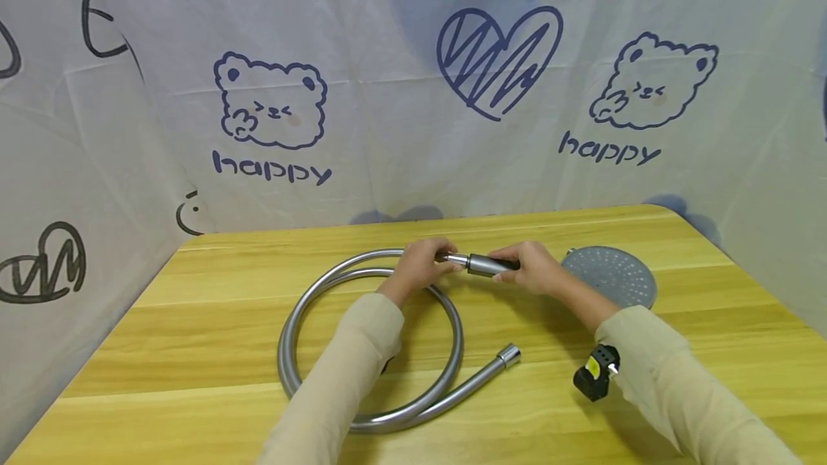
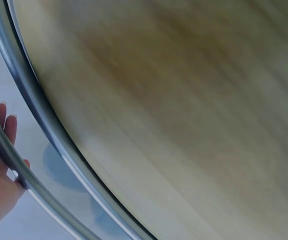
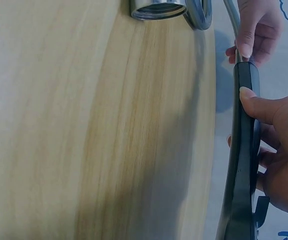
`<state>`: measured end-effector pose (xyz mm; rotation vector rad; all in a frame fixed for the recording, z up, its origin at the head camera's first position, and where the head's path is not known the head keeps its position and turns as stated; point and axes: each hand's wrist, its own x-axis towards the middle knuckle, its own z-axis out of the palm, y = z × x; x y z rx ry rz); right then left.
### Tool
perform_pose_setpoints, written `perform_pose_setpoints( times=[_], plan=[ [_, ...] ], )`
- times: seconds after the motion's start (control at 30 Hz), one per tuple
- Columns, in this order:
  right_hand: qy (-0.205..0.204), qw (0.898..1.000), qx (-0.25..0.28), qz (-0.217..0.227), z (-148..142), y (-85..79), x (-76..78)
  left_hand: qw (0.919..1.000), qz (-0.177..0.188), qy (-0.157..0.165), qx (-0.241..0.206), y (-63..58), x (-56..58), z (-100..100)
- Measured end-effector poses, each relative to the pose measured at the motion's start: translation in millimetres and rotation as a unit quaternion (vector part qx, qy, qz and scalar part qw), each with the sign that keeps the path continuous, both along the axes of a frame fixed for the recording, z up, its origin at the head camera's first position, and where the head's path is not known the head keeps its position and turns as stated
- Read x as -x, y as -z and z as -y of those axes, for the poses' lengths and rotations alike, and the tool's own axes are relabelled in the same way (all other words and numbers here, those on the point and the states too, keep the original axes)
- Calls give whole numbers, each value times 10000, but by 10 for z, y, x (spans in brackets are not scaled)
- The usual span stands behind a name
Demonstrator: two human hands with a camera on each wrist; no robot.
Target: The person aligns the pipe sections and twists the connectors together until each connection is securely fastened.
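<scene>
A grey-and-black shower handle (image 1: 484, 265) spans two bare hands above a wood-grain tabletop (image 1: 161, 350), its long axis running roughly from nine to three o'clock in the head view. The right hand (image 1: 531, 266) is the nearer, its grip closed round the handle, which points out from it toward nine o'clock. The left hand (image 1: 423, 262) meets it from the other end, thumb and fingers pinching a hose (image 1: 285, 346) by its end, so that the handle lies at three o'clock from that grip. Between them a silver fitting (image 1: 458, 259) lines up with the handle's tip and appears to touch it; whether the joint is tight cannot be told. At three o'clock from the right hand sits the round, dotted shower disc (image 1: 610, 276), partly behind the forearm. The hose coils below, toward seven o'clock, passing under the left arm; its loose end, a chrome connector (image 1: 509, 355), rests at six o'clock from the handle, its inner threads visible from the right wrist. No container shows. At twelve o'clock hangs a pale backdrop (image 1: 388, 178) with drawn bears and a heart (image 1: 500, 59).
</scene>
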<state>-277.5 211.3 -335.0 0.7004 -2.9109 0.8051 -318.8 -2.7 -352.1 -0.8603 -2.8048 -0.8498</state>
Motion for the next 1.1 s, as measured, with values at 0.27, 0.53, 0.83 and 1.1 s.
perform_pose_setpoints(
  times=[0.27, 0.53, 0.83, 1.1],
  plan=[
    [1, 9999, 26, 111, 8, 1, -3, 9988, 183, 192, 416, -41, -22, 1],
    [-24, 9999, 36, 106, 7, 10, 1, 9984, 204, 151, 508, -40, -29, -18],
    [-78, 9998, 103, 118, 7, 22, 6, 9990, 98, 67, 432, -42, -25, -18],
    [-66, 9999, 100, 112, 9, 16, 8, 9996, 66, -28, 263, -50, -21, -24]
  ],
)
